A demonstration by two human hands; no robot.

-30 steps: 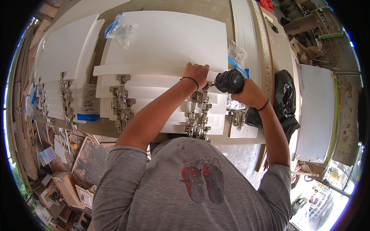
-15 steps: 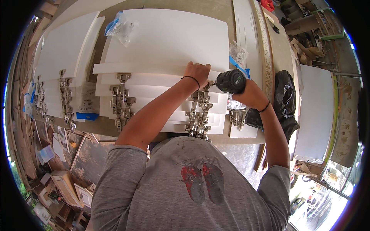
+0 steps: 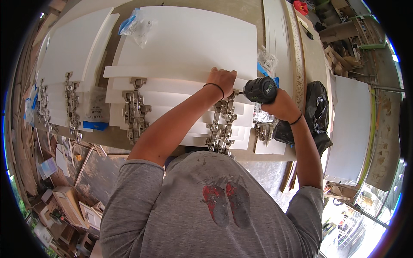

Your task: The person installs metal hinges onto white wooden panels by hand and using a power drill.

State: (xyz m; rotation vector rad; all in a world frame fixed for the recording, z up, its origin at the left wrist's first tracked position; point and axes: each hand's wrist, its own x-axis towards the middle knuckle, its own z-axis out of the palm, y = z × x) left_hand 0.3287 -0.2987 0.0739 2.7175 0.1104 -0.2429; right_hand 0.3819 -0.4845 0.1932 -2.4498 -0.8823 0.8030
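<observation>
My right hand (image 3: 282,104) grips a dark cordless drill (image 3: 260,90) by its handle. The drill lies sideways, its bit pointing left at the hinge beside my left hand. My left hand (image 3: 222,79) is closed, knuckles up, on the front edge of the top white panel (image 3: 189,43). What its fingers pinch, if anything, is hidden beneath them. A column of metal cabinet hinges (image 3: 222,124) runs down the stepped front edges of the stacked panels, below my left wrist. Another column of hinges (image 3: 136,107) sits left of my left forearm.
A second panel stack (image 3: 77,43) with hinges stands at the left. Clear plastic bags (image 3: 142,28) lie on the panels and between the stacks. Right of the drill are a small hinged panel (image 3: 269,147), a black plastic bag (image 3: 317,107) and long boards (image 3: 297,56).
The view has tilted slightly. My left hand stays on the panel edge, and the drill keeps nearly the same place with its body turned a little.
</observation>
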